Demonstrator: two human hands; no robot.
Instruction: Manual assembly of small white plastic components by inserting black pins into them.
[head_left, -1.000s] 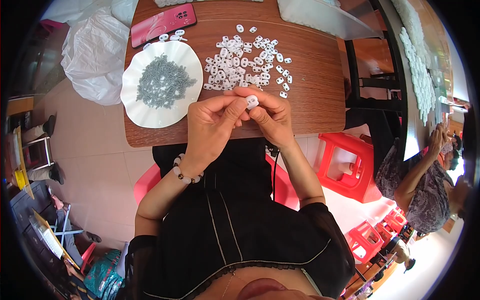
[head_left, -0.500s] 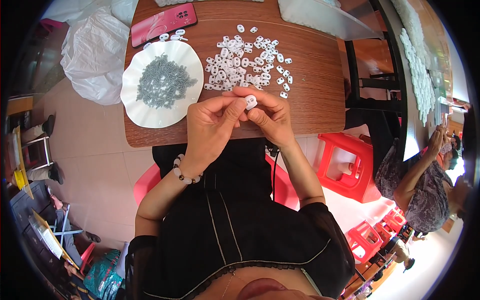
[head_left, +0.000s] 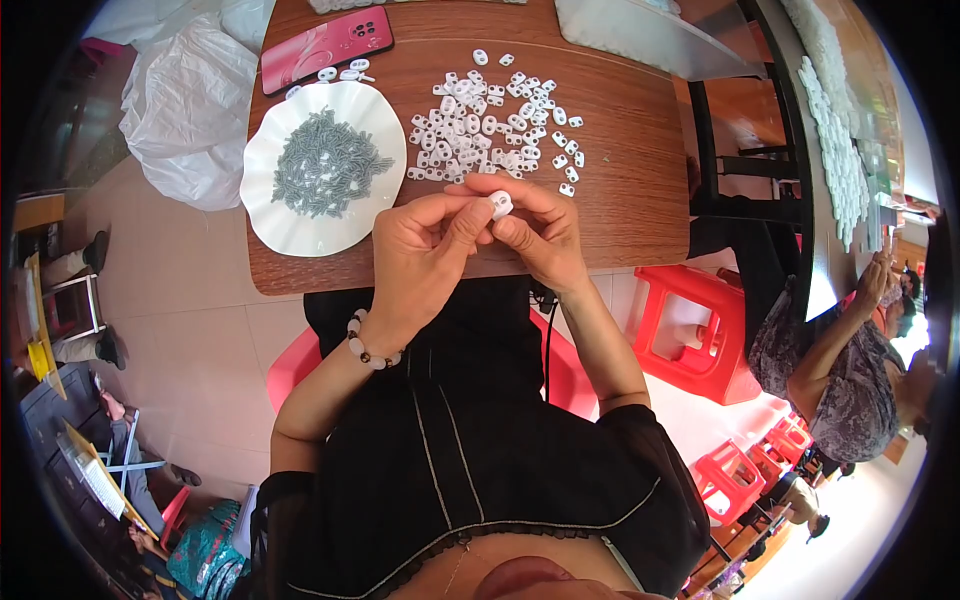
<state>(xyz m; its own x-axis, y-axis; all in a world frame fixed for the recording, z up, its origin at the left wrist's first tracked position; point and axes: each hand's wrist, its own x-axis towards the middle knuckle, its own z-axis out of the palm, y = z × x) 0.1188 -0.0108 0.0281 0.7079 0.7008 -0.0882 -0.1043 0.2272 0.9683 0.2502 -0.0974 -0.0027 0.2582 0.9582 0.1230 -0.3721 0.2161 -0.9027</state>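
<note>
Above the table's near edge, my left hand (head_left: 432,235) and my right hand (head_left: 540,232) meet around a small white plastic piece with two holes (head_left: 501,203). Both thumbs and fingers pinch it, and the fingertips behind it are partly hidden. Just beyond my hands lies a loose heap of similar white plastic pieces (head_left: 470,122) on the brown table. Left of my hands stands a white wavy-rimmed plate (head_left: 262,200), bearing a pile of small grey springs or spring-like pieces (head_left: 325,165).
A pink phone (head_left: 330,50) lies at the far left of the wooden table (head_left: 630,150), with a few white pieces beside it. A translucent bin (head_left: 650,35) stands at the far right. Red stools (head_left: 690,330) and a co-worker (head_left: 840,390) are to the right.
The white piece has tipped very slightly between my fingers. Otherwise my hands and the things on the table stay where they were.
</note>
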